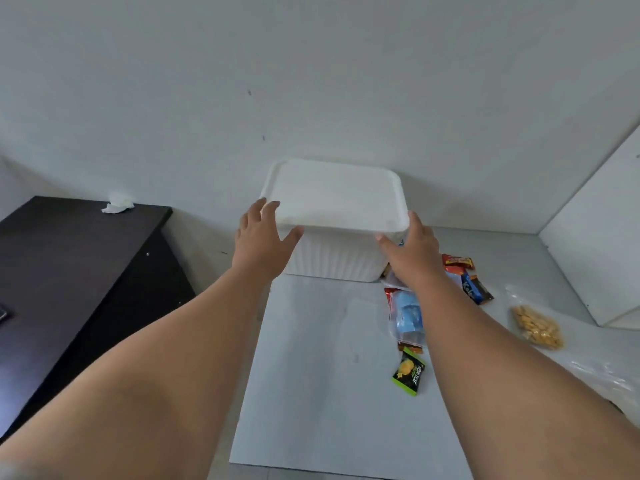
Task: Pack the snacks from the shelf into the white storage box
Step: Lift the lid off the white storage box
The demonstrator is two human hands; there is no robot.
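Head view: lid point(336, 195) of white storage box point(332, 258) bracketed by 2 hands at centre frame.

The left hand point(259, 237) and right hand point(412, 251) are spread, fingers near straight, against the lid's 2 near corners; nothing is clenched. The lid is judged light, smooth and slightly flexible, best lifted under its rim at both corners. With the box closed, its contents are hidden. A green packet point(409, 371) and a bag of nuts point(536, 327) are seen on the shelf point(311, 358), right of centre.
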